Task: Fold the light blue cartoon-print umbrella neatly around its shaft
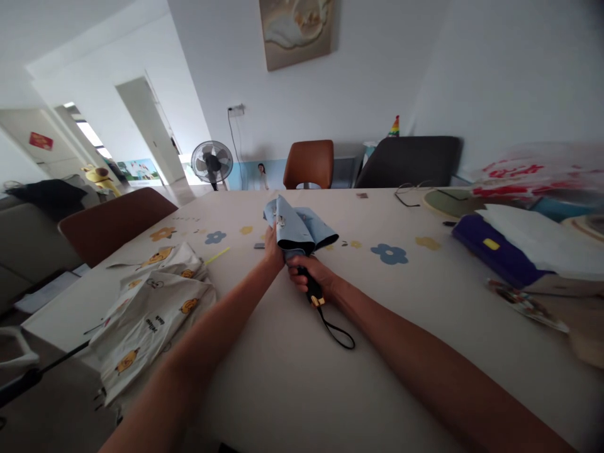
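A light blue folding umbrella with a dark underside is held over the middle of the table, its canopy loosely bunched. My right hand is wrapped round its black handle, from which a black wrist strap hangs. Against the left side of the canopy is my left hand, its fingers mostly hidden behind the cloth. On the left of the table lies another umbrella, cream with yellow duck prints, its cloth spread and crumpled.
The white table bears flower prints. On its right are a purple case, white paper, a plastic bag and glasses. Chairs stand around the table, and a fan stands behind it.
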`<state>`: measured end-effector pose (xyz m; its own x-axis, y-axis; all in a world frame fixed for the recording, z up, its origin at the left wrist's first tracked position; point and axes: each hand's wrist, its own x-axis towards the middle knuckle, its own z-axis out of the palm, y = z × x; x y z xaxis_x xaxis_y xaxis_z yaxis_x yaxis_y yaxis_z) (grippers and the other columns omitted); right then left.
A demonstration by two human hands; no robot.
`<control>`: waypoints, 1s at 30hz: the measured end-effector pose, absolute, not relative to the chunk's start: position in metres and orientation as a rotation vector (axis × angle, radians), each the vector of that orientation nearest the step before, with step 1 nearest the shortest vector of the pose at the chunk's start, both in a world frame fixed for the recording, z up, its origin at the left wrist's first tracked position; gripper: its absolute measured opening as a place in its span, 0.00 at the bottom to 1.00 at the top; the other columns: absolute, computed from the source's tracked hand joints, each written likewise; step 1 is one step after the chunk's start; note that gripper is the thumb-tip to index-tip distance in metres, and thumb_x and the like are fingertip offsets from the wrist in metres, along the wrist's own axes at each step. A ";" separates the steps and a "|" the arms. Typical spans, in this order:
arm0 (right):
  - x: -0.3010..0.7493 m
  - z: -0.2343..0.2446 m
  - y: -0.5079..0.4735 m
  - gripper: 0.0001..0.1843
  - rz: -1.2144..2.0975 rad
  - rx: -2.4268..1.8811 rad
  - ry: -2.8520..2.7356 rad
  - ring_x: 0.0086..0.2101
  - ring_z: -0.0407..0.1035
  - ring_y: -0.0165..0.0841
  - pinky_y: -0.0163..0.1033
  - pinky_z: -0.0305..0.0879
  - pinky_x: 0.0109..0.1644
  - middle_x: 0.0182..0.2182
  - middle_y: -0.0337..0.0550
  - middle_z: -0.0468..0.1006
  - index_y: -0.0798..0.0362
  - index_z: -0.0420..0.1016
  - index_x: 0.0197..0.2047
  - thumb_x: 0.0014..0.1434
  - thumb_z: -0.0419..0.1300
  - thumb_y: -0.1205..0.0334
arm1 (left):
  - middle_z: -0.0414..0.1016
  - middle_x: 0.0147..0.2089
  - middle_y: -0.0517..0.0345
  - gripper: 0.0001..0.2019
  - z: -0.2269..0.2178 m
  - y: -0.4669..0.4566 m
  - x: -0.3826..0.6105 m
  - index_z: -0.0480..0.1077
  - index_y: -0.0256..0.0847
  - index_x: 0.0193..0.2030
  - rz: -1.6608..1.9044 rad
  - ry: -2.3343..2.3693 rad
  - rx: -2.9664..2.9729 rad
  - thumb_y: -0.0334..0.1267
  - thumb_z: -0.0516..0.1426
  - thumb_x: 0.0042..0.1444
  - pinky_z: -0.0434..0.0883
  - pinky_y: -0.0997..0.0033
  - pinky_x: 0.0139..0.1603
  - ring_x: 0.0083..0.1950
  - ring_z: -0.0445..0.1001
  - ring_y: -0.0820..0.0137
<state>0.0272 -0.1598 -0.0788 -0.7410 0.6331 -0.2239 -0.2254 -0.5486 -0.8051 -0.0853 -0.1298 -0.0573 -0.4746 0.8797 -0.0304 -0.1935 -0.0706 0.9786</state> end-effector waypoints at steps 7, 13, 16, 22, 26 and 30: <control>0.030 -0.076 -0.161 0.11 2.433 -0.675 -1.141 0.11 0.48 0.20 0.27 0.52 0.12 0.13 0.29 0.57 0.53 0.57 0.23 0.52 0.56 0.62 | 0.71 0.28 0.55 0.17 -0.049 -0.129 -0.089 0.68 0.37 0.31 1.519 0.886 0.684 0.51 0.52 0.53 0.68 0.69 0.38 0.35 0.71 0.68; 0.030 -0.072 -0.165 0.08 2.424 -0.645 -1.165 0.12 0.49 0.20 0.27 0.51 0.12 0.15 0.29 0.60 0.53 0.59 0.26 0.50 0.57 0.63 | 0.72 0.26 0.57 0.19 -0.046 -0.132 -0.095 0.69 0.37 0.31 1.593 0.927 0.653 0.54 0.54 0.51 0.69 0.69 0.37 0.31 0.72 0.70; 0.029 -0.070 -0.167 0.07 2.385 -0.624 -1.177 0.12 0.50 0.20 0.27 0.50 0.12 0.17 0.30 0.62 0.54 0.62 0.31 0.49 0.57 0.64 | 0.72 0.26 0.56 0.21 -0.047 -0.133 -0.098 0.70 0.36 0.33 1.608 0.953 0.654 0.56 0.54 0.49 0.69 0.68 0.35 0.31 0.72 0.68; 0.030 -0.073 -0.167 0.11 2.332 -0.609 -1.218 0.13 0.51 0.20 0.27 0.51 0.12 0.17 0.30 0.63 0.55 0.64 0.33 0.46 0.60 0.63 | 0.72 0.27 0.55 0.22 -0.046 -0.134 -0.097 0.70 0.37 0.33 1.563 0.965 0.714 0.57 0.54 0.49 0.69 0.68 0.34 0.32 0.72 0.67; 0.024 -0.074 -0.169 0.09 2.193 -0.725 -1.197 0.12 0.52 0.21 0.28 0.53 0.12 0.15 0.31 0.63 0.54 0.61 0.25 0.45 0.60 0.63 | 0.72 0.28 0.55 0.18 -0.039 -0.130 -0.104 0.70 0.36 0.33 1.525 1.039 0.792 0.51 0.53 0.52 0.68 0.72 0.32 0.32 0.71 0.70; 0.016 -0.073 -0.174 0.08 1.988 -0.868 -1.141 0.12 0.54 0.22 0.30 0.55 0.12 0.15 0.33 0.65 0.54 0.62 0.23 0.45 0.59 0.65 | 0.69 0.30 0.57 0.11 -0.029 -0.128 -0.119 0.67 0.37 0.32 1.752 1.538 0.827 0.44 0.53 0.52 0.64 0.75 0.31 0.32 0.68 0.73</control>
<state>0.0164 -0.1742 -0.0734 -0.5488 0.8087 -0.2117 -0.2249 -0.3867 -0.8943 -0.1188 -0.1279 -0.0286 -0.5857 0.8097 0.0373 -0.0678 -0.0947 0.9932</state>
